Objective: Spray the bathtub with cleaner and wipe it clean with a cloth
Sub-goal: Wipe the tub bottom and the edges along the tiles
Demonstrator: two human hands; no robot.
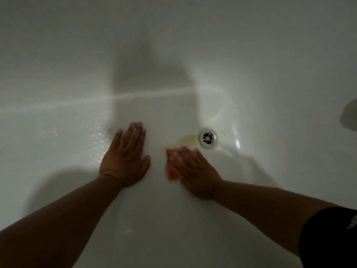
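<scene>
Head view looks down into a white tub [193, 45], which fills the frame. Its floor lies under both forearms and its far wall rises across the upper half. A pale band, where floor curves into wall, runs from the left frame edge toward centre, beyond the fingertips. At right the floor curves up round the drain end.

Left grip [125, 161]: released, palm flat on the tub floor, fingers straight and together, thumb out to the right. Wet beads [96, 140] glisten on the floor just left of it, and open floor extends from there to the left edge.

Right grip [193, 173]: motion-blurred, palm down on the floor, fingers apparently extended and spread toward the upper left, so it reads as released. The two grips are near each other but apart, with a bare strip of floor between them.

Drain [208, 138]: chrome and round, just beyond and to the right of the right grip's fingers, untouched. A yellowish stain [186, 140] lies on the floor against the drain's left side. The blurred fingertips reach its near edge, but contact cannot be confirmed. A few specks [224, 133] sit to the right of the drain.

A black sleeve [332, 240] covers the right upper arm at the lower right corner. A grey shape [350, 117] is cut by the right frame edge and shows too little to identify. Shadows fall on the far wall and the near left floor.
</scene>
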